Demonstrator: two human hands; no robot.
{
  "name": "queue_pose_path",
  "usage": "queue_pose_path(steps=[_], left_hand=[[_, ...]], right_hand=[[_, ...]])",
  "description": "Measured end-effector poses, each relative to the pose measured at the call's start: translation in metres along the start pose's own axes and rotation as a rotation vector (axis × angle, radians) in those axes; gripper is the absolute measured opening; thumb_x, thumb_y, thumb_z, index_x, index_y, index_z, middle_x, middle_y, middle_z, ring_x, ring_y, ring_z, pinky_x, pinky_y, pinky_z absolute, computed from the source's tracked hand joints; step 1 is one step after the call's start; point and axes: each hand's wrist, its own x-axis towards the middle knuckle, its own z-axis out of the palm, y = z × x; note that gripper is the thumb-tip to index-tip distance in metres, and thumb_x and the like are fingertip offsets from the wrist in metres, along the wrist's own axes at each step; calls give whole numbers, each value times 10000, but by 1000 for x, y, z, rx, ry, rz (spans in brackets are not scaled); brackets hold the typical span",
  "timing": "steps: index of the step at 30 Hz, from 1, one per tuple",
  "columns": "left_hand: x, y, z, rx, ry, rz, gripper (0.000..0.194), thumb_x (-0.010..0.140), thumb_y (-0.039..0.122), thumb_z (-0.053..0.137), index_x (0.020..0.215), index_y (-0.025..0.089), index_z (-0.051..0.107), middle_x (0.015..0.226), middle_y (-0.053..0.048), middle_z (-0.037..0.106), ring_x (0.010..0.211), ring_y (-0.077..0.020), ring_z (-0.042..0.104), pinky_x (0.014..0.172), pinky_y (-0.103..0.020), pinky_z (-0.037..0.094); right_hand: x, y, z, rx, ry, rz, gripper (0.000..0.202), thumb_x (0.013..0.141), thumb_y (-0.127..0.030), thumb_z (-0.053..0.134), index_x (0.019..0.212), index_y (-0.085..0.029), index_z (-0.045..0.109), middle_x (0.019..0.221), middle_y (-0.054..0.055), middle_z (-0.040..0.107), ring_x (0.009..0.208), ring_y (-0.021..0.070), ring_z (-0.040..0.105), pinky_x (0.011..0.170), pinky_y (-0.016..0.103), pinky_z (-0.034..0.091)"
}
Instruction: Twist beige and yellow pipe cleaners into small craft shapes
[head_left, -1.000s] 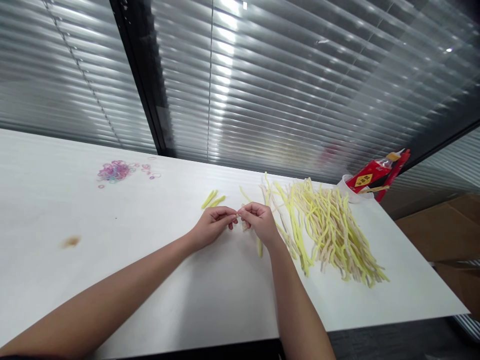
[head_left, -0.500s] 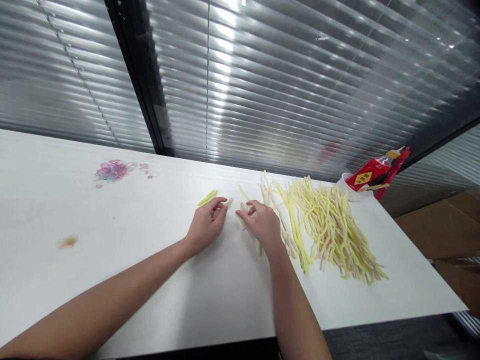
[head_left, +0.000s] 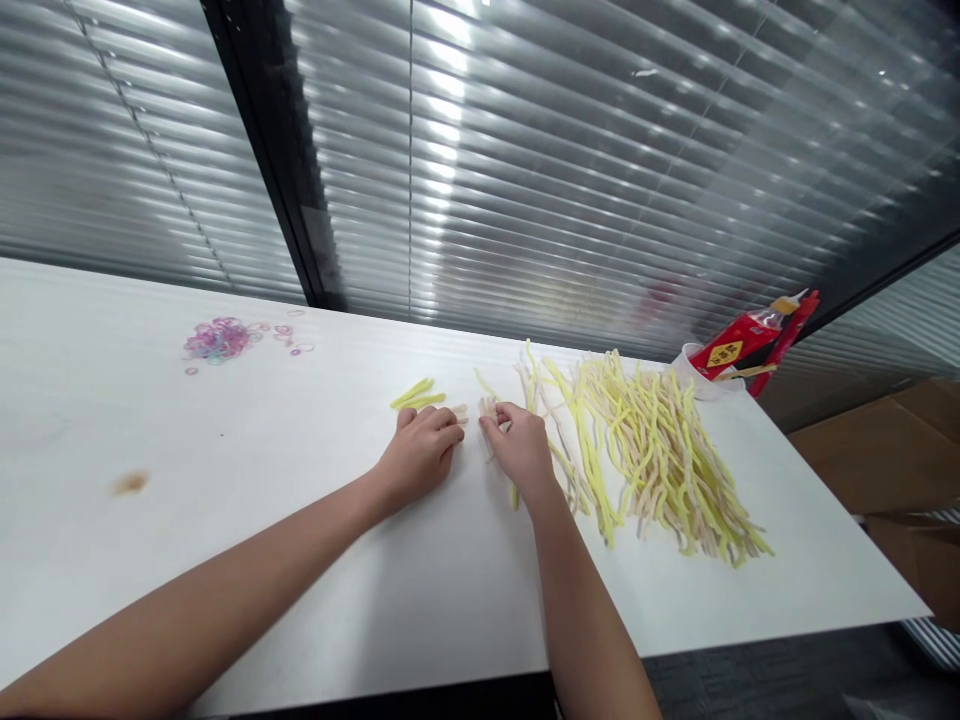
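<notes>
My left hand [head_left: 424, 452] rests palm down on the white table with its fingers curled. Short beige strands [head_left: 461, 412] stick out beyond its fingers; the grip under the hand is partly hidden. Touching or just behind its knuckles lie short, fuzzy yellow strands [head_left: 414, 394]. To the right, my right hand [head_left: 519, 445] pinches a small bunch of beige strands [head_left: 487, 408] between thumb and fingers. A few long yellow and beige strands [head_left: 574, 440] lie beside that hand, some of them partly under it.
A large heap of long yellow and beige strands [head_left: 667, 460] covers the right of the table [head_left: 300, 620]. Behind it, a red-labelled bottle [head_left: 739, 342] leans in a clear plastic cup [head_left: 694, 375]. Small pink and purple rubber bands [head_left: 219, 340] are piled at back left. Window blinds [head_left: 525, 200] border the back.
My left hand has rolled palm down, its fingers curling over. The short yellow strands are now spread apart. My right hand has shifted slightly, still pinching beige strands.
</notes>
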Motion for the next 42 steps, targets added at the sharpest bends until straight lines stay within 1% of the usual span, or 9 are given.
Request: queue_pose_path(steps=[6, 9, 13, 19, 22, 26, 31, 35, 42], left_hand=[[2, 0, -2, 13, 99, -210, 267, 874, 147, 409, 1035, 223, 608, 1009, -77, 622, 934, -238, 580, 766, -383, 365], [3, -1, -4, -26, 42, -173, 253, 868, 130, 395, 926, 206, 630, 881, -58, 629, 810, -205, 593, 731, -360, 392], [5, -1, -5, -89, -10, -80, 283, 836, 100, 390, 831, 189, 658, 811, -67, 592, 706, -184, 561, 647, -321, 420], [7, 2, -6, -29, -33, -177, 328, 875, 172, 373, 1104, 135, 604, 969, -124, 571, 805, -236, 581, 709, -371, 450], [7, 3, -8, -37, 25, -233, 389, 914, 220, 342, 1248, 126, 519, 1081, -147, 566, 921, -263, 579, 782, -399, 432], [4, 2, -7, -155, 65, -150, 371, 960, 289, 328, 1275, 183, 493, 1203, -119, 594, 1094, -255, 544, 886, -397, 348], [4, 0, -6, -323, -3, -112, 299, 978, 293, 327, 1068, 205, 599, 929, -38, 702, 843, -175, 611, 780, -342, 308], [6, -2, -7, -364, 17, -107, 301, 971, 263, 356, 900, 206, 643, 764, -7, 677, 724, -142, 581, 726, -313, 299], [8, -4, -6, -386, 96, -74, 271, 960, 260, 403, 945, 205, 668, 748, -23, 645, 721, -134, 574, 661, -274, 329]], right_hand=[[1, 1, 1, 19, 20, 11, 143, 818, -320, 572, 793, -200, 644, 756, 46, 680, 696, 192, 598, 618, 268, 379], [0, 1, 3, 72, 35, -20, 150, 829, -332, 557, 832, -205, 636, 769, 32, 673, 650, 169, 579, 602, 257, 385], [-1, -2, 3, 149, 7, -75, 185, 845, -356, 537, 736, -212, 578, 718, -1, 643, 542, 126, 516, 560, 244, 375], [-2, -8, 1, 380, -2, -91, 181, 842, -354, 544, 756, -198, 579, 729, 1, 621, 669, 142, 588, 584, 226, 425], [-2, -9, 2, 492, -15, -73, 174, 835, -349, 558, 820, -186, 617, 800, 24, 634, 722, 152, 618, 581, 225, 451], [-2, -10, 6, 634, -82, -42, 177, 819, -341, 594, 840, -171, 643, 827, 43, 647, 741, 159, 637, 629, 242, 489], [-3, -9, 10, 828, -190, -15, 176, 803, -324, 630, 896, -179, 666, 850, 40, 683, 796, 177, 662, 762, 288, 519], [-3, -9, 9, 830, -225, -30, 186, 820, -347, 617, 903, -189, 668, 878, 39, 691, 836, 197, 669, 802, 311, 520], [-4, -11, -3, 480, -141, -119, 243, 879, -367, 539, 997, -203, 675, 1161, 85, 648, 1076, 233, 596, 920, 343, 445]])
